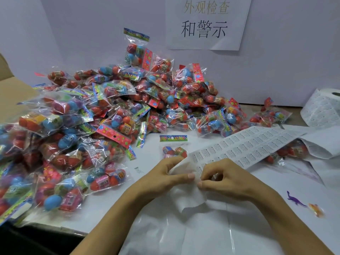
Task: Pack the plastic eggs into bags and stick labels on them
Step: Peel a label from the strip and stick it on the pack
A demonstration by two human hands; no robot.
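Peeling looks underway: the label sheet (244, 144) is pinched at its near end by the left hand (165, 173) and right hand (220, 179), thumbs nearly touching. Just beyond the left hand's knuckles lies the egg bag (173, 146), unlabelled (probably). Risk: label could be torn or creased w/ a hasty pull, or stuck to fingertips.

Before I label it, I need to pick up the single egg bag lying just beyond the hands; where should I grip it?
Grip the single egg bag by its flat printed header card at the far end, coming from above. The card lies flat and clear of the label sheet, while the bulging egg end sits partly behind the left hand.
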